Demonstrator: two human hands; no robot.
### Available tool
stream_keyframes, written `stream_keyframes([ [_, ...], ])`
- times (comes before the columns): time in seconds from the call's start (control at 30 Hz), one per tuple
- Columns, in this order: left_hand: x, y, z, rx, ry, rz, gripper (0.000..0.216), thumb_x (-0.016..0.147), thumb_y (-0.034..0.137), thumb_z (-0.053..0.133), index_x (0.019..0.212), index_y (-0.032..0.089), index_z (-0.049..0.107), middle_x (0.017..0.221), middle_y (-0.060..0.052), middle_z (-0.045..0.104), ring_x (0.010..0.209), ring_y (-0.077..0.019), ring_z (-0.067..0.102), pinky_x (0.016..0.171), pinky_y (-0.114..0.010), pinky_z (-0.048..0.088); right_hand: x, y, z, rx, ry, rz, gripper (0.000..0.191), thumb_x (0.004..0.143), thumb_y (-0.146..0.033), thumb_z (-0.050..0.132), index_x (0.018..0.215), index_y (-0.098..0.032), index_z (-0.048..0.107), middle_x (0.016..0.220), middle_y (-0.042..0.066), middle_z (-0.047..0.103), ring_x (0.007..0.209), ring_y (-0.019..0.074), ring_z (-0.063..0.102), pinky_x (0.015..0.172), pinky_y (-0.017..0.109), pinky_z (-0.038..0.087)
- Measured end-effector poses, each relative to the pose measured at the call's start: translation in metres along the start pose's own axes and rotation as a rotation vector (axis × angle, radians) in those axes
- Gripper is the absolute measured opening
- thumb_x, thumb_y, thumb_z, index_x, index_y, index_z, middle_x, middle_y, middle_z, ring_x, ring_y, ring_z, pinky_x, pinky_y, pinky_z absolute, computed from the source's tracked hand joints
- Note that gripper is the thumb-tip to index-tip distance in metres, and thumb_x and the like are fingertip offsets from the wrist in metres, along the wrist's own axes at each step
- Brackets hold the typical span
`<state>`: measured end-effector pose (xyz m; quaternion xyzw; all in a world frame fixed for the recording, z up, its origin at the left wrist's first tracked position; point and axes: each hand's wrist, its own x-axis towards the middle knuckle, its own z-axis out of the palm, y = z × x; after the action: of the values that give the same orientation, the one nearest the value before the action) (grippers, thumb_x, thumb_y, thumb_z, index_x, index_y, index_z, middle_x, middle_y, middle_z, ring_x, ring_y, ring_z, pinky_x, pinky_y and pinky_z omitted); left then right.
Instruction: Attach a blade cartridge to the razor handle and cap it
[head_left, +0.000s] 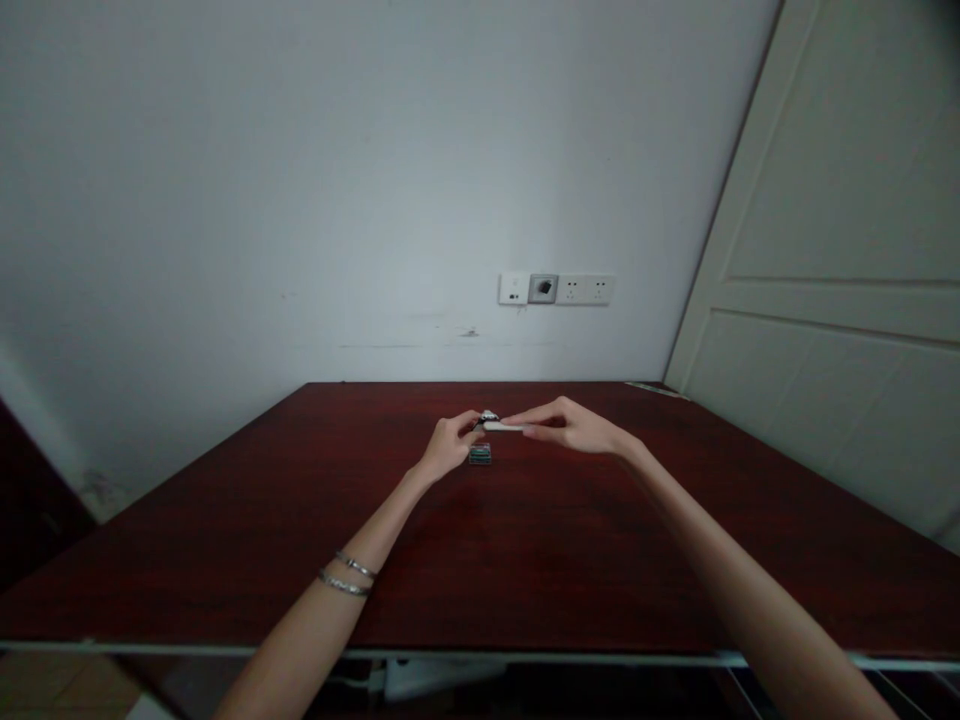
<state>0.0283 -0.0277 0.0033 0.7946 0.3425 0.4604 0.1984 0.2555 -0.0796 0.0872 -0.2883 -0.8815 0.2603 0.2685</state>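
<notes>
Over the far middle of the table, my left hand (pixel 448 444) pinches a small silvery and dark object (pixel 490 415) between thumb and fingers. Its kind is too small to make out. My right hand (pixel 570 426) is closed on one end of a slim white stick (pixel 502 426), held nearly level. The stick's other end reaches to the object in my left hand and appears to touch it. Just below my hands, a small clear box (pixel 480 455) with something green in it sits on the table. My fingers partly cover both held things.
The dark red wooden table (pixel 555 570) runs back to a pale wall (pixel 360 180) with a row of sockets (pixel 585 290). A white panelled door (pixel 840 270) leans in at the right. A thin flat strip (pixel 656 390) lies at the back right corner. Items show beneath the front edge.
</notes>
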Motion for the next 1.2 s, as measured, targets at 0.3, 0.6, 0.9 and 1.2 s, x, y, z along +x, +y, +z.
stream_keyframes([
  [0.3,-0.002,0.0,0.002,-0.03,0.008,0.007,0.015,0.077,0.018,0.054,0.087,0.015,0.065,0.079,-0.002,0.066,0.072,-0.0137,0.059,0.07,-0.022,0.044,-0.003,0.005,0.003,0.019,0.07,0.022,0.039,0.084,-0.039,0.05,0.119,-0.026,0.057,0.12,0.003,0.059,0.109,0.023,0.054,0.094,0.04,0.038],
  [0.6,-0.001,-0.001,0.004,-0.137,0.035,-0.073,0.017,0.071,0.018,0.059,0.087,0.015,0.063,0.079,-0.002,0.067,0.074,-0.0149,0.062,0.071,-0.024,0.047,-0.005,0.004,0.001,0.026,0.036,0.036,0.039,0.081,-0.041,0.052,0.115,-0.023,0.061,0.108,0.005,0.065,0.091,0.0208,0.058,0.079,0.033,0.043],
  [0.9,-0.002,0.026,0.01,-0.555,-0.038,-0.414,0.021,0.071,0.031,0.059,0.081,0.015,0.049,0.065,-0.003,0.061,0.053,-0.0178,0.063,0.042,-0.024,0.048,0.006,0.025,0.001,-0.206,0.318,0.012,0.044,0.087,-0.041,0.042,0.126,-0.022,0.051,0.061,-0.003,0.057,0.05,0.0095,0.041,0.049,0.021,0.032],
  [1.2,-0.002,0.035,0.013,-0.683,-0.035,-0.48,0.024,0.07,0.033,0.06,0.078,0.013,0.051,0.06,-0.003,0.061,0.047,-0.0164,0.062,0.046,-0.027,0.05,0.031,0.031,0.005,-0.506,0.33,0.019,0.036,0.086,-0.036,0.045,0.12,-0.032,0.056,0.098,0.002,0.07,0.065,0.0156,0.059,0.061,0.024,0.038],
])
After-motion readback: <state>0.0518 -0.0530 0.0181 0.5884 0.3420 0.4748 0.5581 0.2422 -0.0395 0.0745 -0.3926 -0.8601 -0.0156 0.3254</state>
